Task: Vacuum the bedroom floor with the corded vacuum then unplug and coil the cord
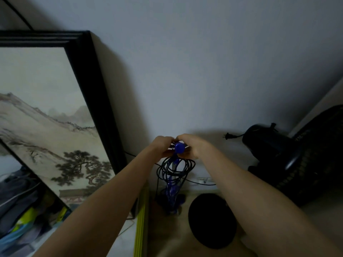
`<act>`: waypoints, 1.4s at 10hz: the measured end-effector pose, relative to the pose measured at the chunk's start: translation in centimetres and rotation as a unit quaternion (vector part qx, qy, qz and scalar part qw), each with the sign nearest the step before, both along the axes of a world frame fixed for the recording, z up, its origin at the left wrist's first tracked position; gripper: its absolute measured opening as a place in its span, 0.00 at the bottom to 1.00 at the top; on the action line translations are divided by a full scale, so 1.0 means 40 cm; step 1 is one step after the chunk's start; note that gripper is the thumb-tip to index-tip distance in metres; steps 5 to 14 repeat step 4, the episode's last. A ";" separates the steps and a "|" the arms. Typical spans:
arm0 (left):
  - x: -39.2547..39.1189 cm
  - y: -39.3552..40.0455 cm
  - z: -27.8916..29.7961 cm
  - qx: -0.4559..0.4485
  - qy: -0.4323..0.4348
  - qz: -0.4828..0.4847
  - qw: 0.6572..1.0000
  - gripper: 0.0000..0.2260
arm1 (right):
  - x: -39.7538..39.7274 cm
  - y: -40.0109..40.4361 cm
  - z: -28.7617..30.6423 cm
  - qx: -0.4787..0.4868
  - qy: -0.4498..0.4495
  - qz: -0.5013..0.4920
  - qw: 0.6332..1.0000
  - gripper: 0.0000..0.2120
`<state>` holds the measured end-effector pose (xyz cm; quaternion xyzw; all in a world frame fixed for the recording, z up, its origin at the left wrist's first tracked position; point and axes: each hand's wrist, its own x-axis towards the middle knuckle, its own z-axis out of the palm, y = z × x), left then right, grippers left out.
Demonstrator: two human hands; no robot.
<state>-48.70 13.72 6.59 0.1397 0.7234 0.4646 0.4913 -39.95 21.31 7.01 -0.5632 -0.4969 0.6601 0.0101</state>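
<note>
- So both hands were up at the top of the vacuum, which stood upright close to the wall, between the framed painting and the fan.
- The vacuum's long axis ran pretty much vertical: blue handle knob at the top, pointing up toward the camera, and the body dropping straight down to the floor. The lower part was dark and hard to make out.
- The left hand was curled around the handle area from the left side, gripping it next to the blue knob.
- The right hand was curled in from the right side, fingers closed around the handle and what looked like the top of the cord loops. Couldn't tell exactly which strand it was pinching, too dim.
- The cord hung in several dark loops right below the hands, draped around the vacuum's shaft, loops hanging downward.
- A strand of dark cable ran off to the right along the base of the wall, by a white power strip down there.
- Framed landscape painting leaned against the wall on the left, tilted, black frame.
- A black fan sat on the right, its own plug dangling loose against the wall, not plugged in.
- A round black thing sat on the floor just in front of the vacuum, maybe the fan's base, can't say.
- A yellow-green strip stood beside the painting's lower corner.
</note>
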 end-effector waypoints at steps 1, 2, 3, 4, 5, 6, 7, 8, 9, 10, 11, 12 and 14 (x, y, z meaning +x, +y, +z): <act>0.000 -0.010 0.002 -0.018 0.013 -0.021 1.000 0.10 | 0.004 -0.014 -0.019 -0.008 0.004 0.003 1.000 0.08; 0.002 -0.020 0.019 -0.025 0.027 -0.047 0.998 0.09 | 0.014 -0.015 -0.022 0.013 -0.006 0.013 1.000 0.11; -0.001 -0.039 0.051 -0.018 0.081 -0.072 0.994 0.10 | 0.043 -0.020 0.013 0.089 -0.052 0.047 0.994 0.12; -0.012 -0.097 0.046 -0.004 0.193 -0.117 0.974 0.10 | 0.092 -0.033 0.076 0.170 -0.031 0.040 0.984 0.08; -0.012 -0.097 0.046 -0.004 0.193 -0.117 0.974 0.10 | 0.092 -0.033 0.076 0.170 -0.031 0.040 0.984 0.08; -0.012 -0.097 0.046 -0.004 0.193 -0.117 0.974 0.10 | 0.092 -0.033 0.076 0.170 -0.031 0.040 0.984 0.08; -0.012 -0.097 0.046 -0.004 0.193 -0.117 0.974 0.10 | 0.092 -0.033 0.076 0.170 -0.031 0.040 0.984 0.08; -0.012 -0.097 0.046 -0.004 0.193 -0.117 0.974 0.10 | 0.092 -0.033 0.076 0.170 -0.031 0.040 0.984 0.08; -0.012 -0.097 0.046 -0.004 0.193 -0.117 0.974 0.10 | 0.092 -0.033 0.076 0.170 -0.031 0.040 0.984 0.08; -0.012 -0.097 0.046 -0.004 0.193 -0.117 0.974 0.10 | 0.092 -0.033 0.076 0.170 -0.031 0.040 0.984 0.08; -0.012 -0.097 0.046 -0.004 0.193 -0.117 0.974 0.10 | 0.092 -0.033 0.076 0.170 -0.031 0.040 0.984 0.08; -0.012 -0.097 0.046 -0.004 0.193 -0.117 0.974 0.10 | 0.092 -0.033 0.076 0.170 -0.031 0.040 0.984 0.08; -0.012 -0.097 0.046 -0.004 0.193 -0.117 0.974 0.10 | 0.092 -0.033 0.076 0.170 -0.031 0.040 0.984 0.08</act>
